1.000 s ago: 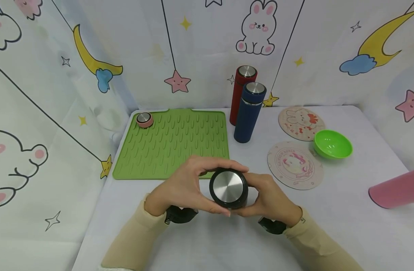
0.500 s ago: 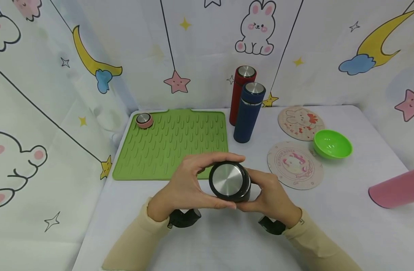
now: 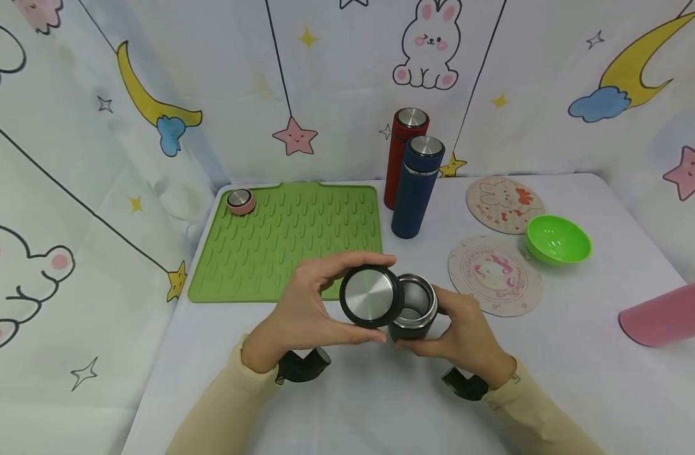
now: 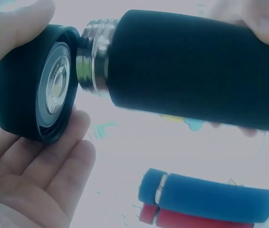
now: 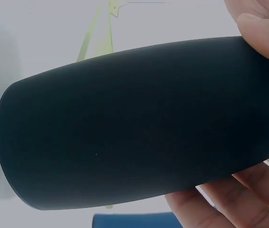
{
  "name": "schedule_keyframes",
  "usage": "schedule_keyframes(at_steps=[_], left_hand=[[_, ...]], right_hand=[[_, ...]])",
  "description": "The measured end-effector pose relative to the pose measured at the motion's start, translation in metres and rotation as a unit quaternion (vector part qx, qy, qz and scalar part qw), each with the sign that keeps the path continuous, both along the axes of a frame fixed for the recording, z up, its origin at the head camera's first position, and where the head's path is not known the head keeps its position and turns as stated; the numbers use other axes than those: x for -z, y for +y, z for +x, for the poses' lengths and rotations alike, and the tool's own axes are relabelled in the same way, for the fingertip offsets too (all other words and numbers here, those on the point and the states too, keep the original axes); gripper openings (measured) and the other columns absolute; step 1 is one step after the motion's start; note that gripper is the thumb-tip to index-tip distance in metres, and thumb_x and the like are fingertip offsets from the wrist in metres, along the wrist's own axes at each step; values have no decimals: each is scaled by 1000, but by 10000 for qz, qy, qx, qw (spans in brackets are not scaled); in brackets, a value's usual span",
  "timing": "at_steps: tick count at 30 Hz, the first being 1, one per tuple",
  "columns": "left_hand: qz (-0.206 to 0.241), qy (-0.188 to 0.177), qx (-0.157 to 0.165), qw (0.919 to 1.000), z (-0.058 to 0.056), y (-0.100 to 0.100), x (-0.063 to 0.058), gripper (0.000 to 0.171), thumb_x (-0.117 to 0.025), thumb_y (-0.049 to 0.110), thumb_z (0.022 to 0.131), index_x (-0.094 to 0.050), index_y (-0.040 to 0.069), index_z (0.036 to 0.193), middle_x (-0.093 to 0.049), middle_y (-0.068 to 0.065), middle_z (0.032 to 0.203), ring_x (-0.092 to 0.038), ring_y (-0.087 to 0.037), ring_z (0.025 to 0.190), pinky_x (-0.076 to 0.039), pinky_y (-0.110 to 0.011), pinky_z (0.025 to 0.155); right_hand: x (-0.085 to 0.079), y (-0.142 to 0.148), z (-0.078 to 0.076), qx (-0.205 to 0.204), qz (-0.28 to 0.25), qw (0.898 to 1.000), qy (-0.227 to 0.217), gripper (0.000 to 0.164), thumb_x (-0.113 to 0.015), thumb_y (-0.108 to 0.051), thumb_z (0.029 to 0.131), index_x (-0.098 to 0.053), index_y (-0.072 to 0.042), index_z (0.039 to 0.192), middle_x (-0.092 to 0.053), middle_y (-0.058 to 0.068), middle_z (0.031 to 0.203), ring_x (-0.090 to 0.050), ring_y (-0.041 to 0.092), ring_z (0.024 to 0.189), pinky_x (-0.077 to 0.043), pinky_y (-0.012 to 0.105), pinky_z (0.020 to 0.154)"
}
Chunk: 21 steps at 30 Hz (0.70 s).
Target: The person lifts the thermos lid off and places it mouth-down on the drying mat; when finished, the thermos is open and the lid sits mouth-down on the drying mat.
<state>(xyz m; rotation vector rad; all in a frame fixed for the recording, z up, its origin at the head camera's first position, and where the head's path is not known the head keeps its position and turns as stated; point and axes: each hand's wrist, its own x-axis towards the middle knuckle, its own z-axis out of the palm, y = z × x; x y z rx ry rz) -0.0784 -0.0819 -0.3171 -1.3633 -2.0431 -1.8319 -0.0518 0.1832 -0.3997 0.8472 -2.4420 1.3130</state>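
Note:
A black lid [image 3: 369, 296] with a brushed steel top is gripped between the thumb and fingers of my left hand [image 3: 308, 309]. Its inner side with a pale seal shows in the left wrist view. Just right of it, my right hand [image 3: 467, 332] grips a black thermos [image 4: 187, 71] round its upper body. The thermos mouth [image 3: 417, 300] is uncovered, showing a steel rim and hollow inside. Lid and mouth stand apart but overlap slightly from above. In the right wrist view the dark thermos body [image 5: 134, 128] fills most of the picture, with fingers curled beneath it.
A green mat [image 3: 302, 240] bears a small pink lid [image 3: 241, 201]. Blue [image 3: 417, 189] and red [image 3: 403, 151] thermoses stand behind. To the right are two round coasters [image 3: 495, 276], a green bowl [image 3: 558, 240] and a pink thermos body [image 3: 666, 313] lying on its side.
The black lid has come off the thermos and moved left with my left hand. The thermos has shifted slightly right in my right hand, and its open mouth is now visible.

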Motion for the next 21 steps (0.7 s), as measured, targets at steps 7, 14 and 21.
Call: schedule_keyframes(at_steps=[7, 14, 21], left_hand=[[-21, -390, -350, 9986, -4, -7, 13, 82, -98, -1, 62, -64, 2, 136, -71, -15, 132, -70, -18, 115, -60, -34, 97], [-225, -766, -684, 9945, -10, -13, 26, 80, -97, 1, 66, -64, 9, 138, -70, -10, 135, -68, -18, 120, -59, -33, 100], [-372, -1243, -1151, 9848, -29, -20, 49, 76, -95, 3, 70, -64, 17, 138, -69, -2, 135, -65, -16, 124, -55, -30, 106]], right_hand=[[5, 10, 3, 449, 14, 9990, 13, 80, -102, -7, 54, -69, -9, 127, -79, 5, 113, -70, 0, 107, -56, 9, 90], [10, 20, 6, 667, -159, 9976, -90, 83, -102, -3, 54, -68, -9, 130, -78, 5, 115, -68, -5, 106, -54, 8, 91], [14, 36, 11, 1048, -374, 9937, -119, 86, -101, 4, 51, -68, -7, 129, -72, -15, 121, -66, -9, 108, -53, 6, 91]])
